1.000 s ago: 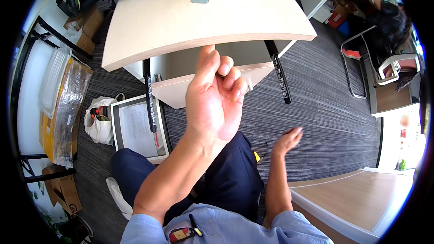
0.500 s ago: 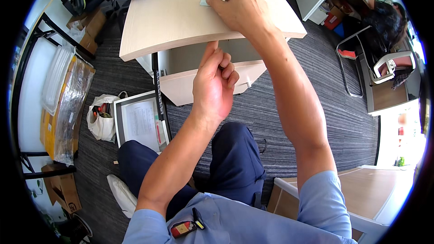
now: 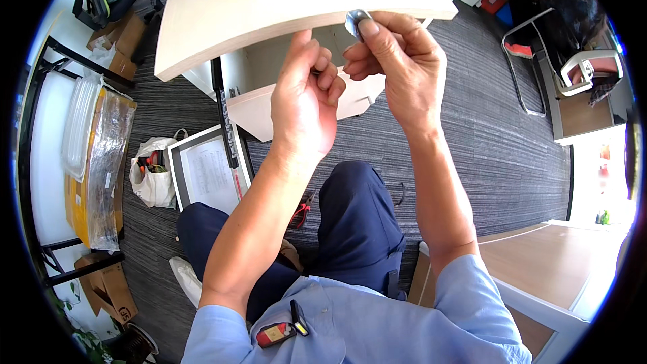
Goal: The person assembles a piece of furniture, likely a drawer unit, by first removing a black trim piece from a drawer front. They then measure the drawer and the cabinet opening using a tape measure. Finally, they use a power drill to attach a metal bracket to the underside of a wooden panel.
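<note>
My right hand (image 3: 411,71) pinches a small shiny metal bracket (image 3: 357,23) between thumb and fingers, just in front of the cabinet's pale wooden top (image 3: 296,0). Bent and with a hole in it, the bracket is close to the top's front edge. My left hand (image 3: 306,94) is below that edge, one digit pointing up to it and the other fingers curled; whatever they may hold is hidden. Behind both hands, a pale drawer (image 3: 253,111) is pulled partly out beneath the top.
A detached white drawer (image 3: 176,168) with papers lies on the floor, a black slide rail (image 3: 232,138) beside it. Red-handled pliers (image 3: 302,214) lie between my legs. At left are a tool bag (image 3: 155,189) and wrapped boxes (image 3: 101,168). A person sits near a chair (image 3: 522,71).
My right hand has lifted off the tabletop and come nearer, now holding the bracket up at the front edge. My left hand stays under the edge. The view has shifted, bringing the pliers into sight.
</note>
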Motion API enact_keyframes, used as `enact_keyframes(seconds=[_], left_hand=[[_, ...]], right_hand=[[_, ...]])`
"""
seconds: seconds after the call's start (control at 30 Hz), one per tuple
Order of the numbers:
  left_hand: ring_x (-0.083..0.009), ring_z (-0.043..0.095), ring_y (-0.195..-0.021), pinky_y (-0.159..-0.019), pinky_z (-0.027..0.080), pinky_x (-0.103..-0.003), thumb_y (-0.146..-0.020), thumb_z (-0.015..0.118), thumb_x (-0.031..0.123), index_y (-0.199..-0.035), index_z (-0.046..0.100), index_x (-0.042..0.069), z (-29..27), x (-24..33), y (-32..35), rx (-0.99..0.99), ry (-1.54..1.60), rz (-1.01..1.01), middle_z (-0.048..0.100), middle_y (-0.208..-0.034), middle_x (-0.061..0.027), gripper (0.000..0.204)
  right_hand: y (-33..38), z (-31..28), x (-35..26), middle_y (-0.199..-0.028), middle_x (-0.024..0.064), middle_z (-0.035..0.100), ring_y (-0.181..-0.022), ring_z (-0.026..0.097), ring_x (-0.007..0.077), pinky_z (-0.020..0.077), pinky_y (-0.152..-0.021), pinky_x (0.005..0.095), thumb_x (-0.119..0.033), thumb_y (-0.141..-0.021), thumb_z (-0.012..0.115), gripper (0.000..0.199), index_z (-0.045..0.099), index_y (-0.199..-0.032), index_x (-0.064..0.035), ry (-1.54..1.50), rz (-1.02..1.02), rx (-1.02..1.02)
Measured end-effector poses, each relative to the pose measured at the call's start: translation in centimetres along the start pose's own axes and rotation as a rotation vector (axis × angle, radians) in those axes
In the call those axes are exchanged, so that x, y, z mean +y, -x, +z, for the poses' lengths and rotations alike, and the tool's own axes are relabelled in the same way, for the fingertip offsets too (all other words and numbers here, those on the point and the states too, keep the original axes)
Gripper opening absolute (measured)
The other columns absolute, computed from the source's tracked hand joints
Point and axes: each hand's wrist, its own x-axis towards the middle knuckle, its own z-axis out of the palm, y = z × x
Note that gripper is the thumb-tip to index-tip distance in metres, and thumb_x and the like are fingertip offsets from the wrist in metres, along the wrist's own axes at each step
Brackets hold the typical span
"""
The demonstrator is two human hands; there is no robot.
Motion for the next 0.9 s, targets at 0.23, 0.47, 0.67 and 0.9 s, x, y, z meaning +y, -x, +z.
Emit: enact_keyframes(seconds=[0.23,0.47,0.67,0.9], left_hand=[[-0.0067,0.034,-0.065,-0.056,0.031,-0.020,-0.098,0.046,0.018,-0.146,0.035,0.008,-0.7,0.1,0.1,-0.078,-0.153,0.037,0.040,-0.079,0.0031,0.051],[-0.0057,0.036,-0.065,-0.055,0.031,-0.020,-0.099,0.049,0.018,-0.130,0.050,0.006,-1.3,0.3,-0.1,-0.088,-0.317,0.100,0.041,-0.081,0.0029,0.033],[-0.0042,0.034,-0.064,-0.054,0.031,-0.019,-0.100,0.048,0.015,-0.140,0.045,0.003,-1.6,0.3,-0.3,-0.030,-0.489,0.166,0.041,-0.080,0.0030,0.043],[-0.0030,0.034,-0.062,-0.053,0.030,-0.019,-0.098,0.051,0.014,-0.140,0.045,0.000,-2.1,0.1,-0.7,-0.005,-0.522,0.244,0.040,-0.075,0.0052,0.044]], right_hand=[[0.3,-0.6,4.8,-0.085,0.0112,0.071,-0.076,0.068,0.0140,0.0572,-0.068,0.0252,-0.007,-0.090,0.066,0.017,0.067,-0.102,0.0040,0.072,0.073,0.131],[-1.5,1.3,8.3,-0.092,0.0113,0.068,-0.080,0.066,0.0145,0.0555,-0.072,0.0278,-0.002,-0.087,0.064,0.019,0.062,-0.104,0.0070,-0.152,-0.011,0.063],[-2.6,2.3,9.3,-0.091,0.0131,0.068,-0.078,0.068,0.0184,0.0584,-0.072,0.0298,-0.001,-0.086,0.066,0.016,0.060,-0.100,0.0074,-0.363,-0.047,0.073],[-3.0,2.5,9.9,-0.084,0.0134,0.069,-0.076,0.068,0.0169,0.0576,-0.073,0.0283,-0.004,-0.086,0.068,0.015,0.064,-0.095,0.0073,-0.410,0.002,0.021]])
